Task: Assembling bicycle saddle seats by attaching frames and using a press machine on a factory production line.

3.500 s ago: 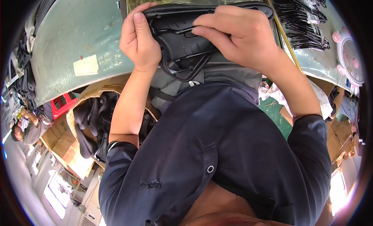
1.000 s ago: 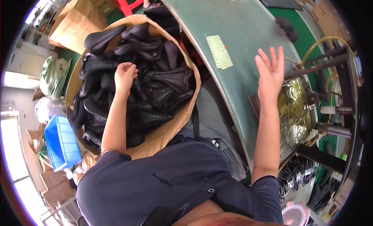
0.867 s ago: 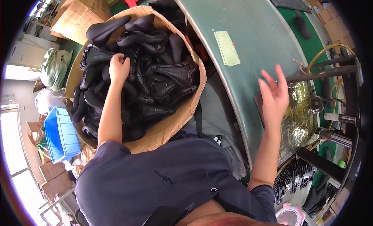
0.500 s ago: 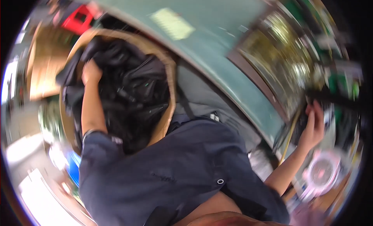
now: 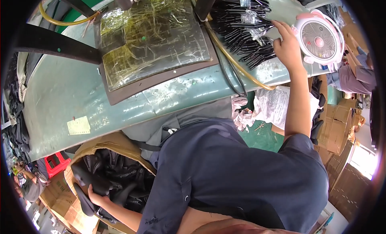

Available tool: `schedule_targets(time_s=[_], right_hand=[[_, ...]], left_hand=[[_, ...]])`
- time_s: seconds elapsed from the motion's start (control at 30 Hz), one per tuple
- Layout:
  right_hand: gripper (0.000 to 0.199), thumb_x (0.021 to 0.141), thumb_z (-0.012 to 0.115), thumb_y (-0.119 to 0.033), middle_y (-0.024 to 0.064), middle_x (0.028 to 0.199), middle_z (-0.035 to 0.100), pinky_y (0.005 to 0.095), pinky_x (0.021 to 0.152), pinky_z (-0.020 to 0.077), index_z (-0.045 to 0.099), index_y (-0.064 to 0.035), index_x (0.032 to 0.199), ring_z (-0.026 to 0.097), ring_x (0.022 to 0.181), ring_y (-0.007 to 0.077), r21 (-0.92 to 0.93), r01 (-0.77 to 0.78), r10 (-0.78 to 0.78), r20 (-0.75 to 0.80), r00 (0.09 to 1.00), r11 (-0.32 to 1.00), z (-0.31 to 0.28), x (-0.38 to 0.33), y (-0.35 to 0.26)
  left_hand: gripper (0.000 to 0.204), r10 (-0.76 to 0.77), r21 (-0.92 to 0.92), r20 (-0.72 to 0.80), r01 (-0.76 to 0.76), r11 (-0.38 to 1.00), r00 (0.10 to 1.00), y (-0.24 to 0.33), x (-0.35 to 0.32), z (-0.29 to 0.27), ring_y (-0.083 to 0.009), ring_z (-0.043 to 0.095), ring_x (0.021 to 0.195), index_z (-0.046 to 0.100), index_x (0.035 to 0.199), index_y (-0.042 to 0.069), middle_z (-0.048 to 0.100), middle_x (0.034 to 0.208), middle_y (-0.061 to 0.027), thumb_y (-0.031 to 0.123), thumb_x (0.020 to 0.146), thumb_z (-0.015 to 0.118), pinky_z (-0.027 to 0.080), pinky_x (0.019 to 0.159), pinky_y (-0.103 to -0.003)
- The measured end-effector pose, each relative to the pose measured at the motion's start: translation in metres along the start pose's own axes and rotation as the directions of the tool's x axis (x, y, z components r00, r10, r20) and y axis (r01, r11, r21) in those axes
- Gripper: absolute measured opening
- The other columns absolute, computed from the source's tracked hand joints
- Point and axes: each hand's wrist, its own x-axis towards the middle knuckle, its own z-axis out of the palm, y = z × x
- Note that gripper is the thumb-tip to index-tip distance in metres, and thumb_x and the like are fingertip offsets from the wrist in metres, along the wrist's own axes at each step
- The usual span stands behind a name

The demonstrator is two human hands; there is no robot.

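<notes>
My left hand (image 5: 95,194) is down in a cardboard box (image 5: 105,141) at my left side, closed around a black saddle-shaped piece (image 5: 83,178) that lies among several like it. My right hand (image 5: 287,45) is stretched out over the green table (image 5: 68,93), its fingers apart and touching the edge of a pile of thin black rods (image 5: 241,24), some in clear bags. It holds nothing that I can see. A small pink fan (image 5: 320,37) stands just right of that hand.
A brown board with a plastic-wrapped pad (image 5: 148,41) lies mid-table under dark machine arms. A yellow hose (image 5: 237,67) curves past it. A red stool (image 5: 56,163) and cartons (image 5: 335,129) stand on the floor. Another person (image 5: 356,75) sits at the right.
My view has swung from the box up to the table. My right hand has moved from the table edge over to the black rods. My left hand has stayed in the box.
</notes>
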Motion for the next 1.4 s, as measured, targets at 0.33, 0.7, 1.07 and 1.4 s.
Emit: schedule_targets(time_s=[0.33, 0.7, 1.07, 1.4], right_hand=[[0.056, 0.086, 0.059, 0.006, 0.0164, 0.128, 0.065, 0.0525, 0.092, 0.0556, 0.061, -0.0075, 0.141, 0.067, 0.11, 0.0431, -0.176, 0.254, -0.218, 0.201, 0.955, 0.951, -0.001, 0.049, -0.025], [0.062, 0.083, 0.057, 0.016, 0.0175, 0.121, 0.065, 0.0463, 0.092, 0.0566, 0.059, -0.0056, 0.141, 0.066, 0.112, 0.0388, -0.364, 0.262, -0.202, 0.193, 0.96, 0.894, 0.005, 0.048, -0.016], [0.057, 0.071, 0.066, -0.008, 0.0245, 0.109, 0.07, 0.0553, 0.097, 0.051, 0.061, 0.0008, 0.127, 0.065, 0.108, 0.044, -0.101, 0.291, -0.252, 0.285, 0.925, 0.951, -0.004, 0.04, -0.095], [0.025, 0.101, 0.07, -0.005, 0.016, 0.106, 0.069, 0.0393, 0.079, 0.0569, 0.072, -0.0016, 0.126, 0.071, 0.092, 0.0334, 0.323, 0.188, -0.163, -0.102, 0.981, 0.928, -0.034, -0.002, -0.089]], left_hand=[[0.04, 0.894, 0.236, 0.441, -0.951, -0.198, -0.077, 0.032, -0.203, 0.193, -0.0347, 0.066, 0.095, 0.07, 0.107, 0.0, 0.07, 0.105, -0.0171, 0.007, 0.075, 0.093, 0.055, 0.088, -0.045], [0.039, 0.52, -0.571, 0.656, -0.81, -0.133, -0.548, 0.015, -0.272, 0.345, -0.0371, 0.066, 0.098, 0.07, 0.104, 0.004, 0.065, 0.1, -0.015, 0.018, 0.074, 0.089, 0.055, 0.089, -0.046], [0.058, 0.509, -0.488, 0.77, -0.869, 0.083, -0.384, 0.031, -0.251, 0.419, -0.043, 0.063, 0.126, 0.065, 0.132, 0.002, 0.066, 0.136, -0.0211, 0.016, 0.081, 0.089, 0.049, 0.11, -0.048], [0.046, 0.671, -0.341, 0.736, -0.903, 0.259, -0.086, 0.01, -0.249, 0.389, -0.0337, 0.063, 0.125, 0.064, 0.132, 0.0, 0.066, 0.133, -0.0176, 0.003, 0.089, 0.081, 0.046, 0.113, -0.041]])
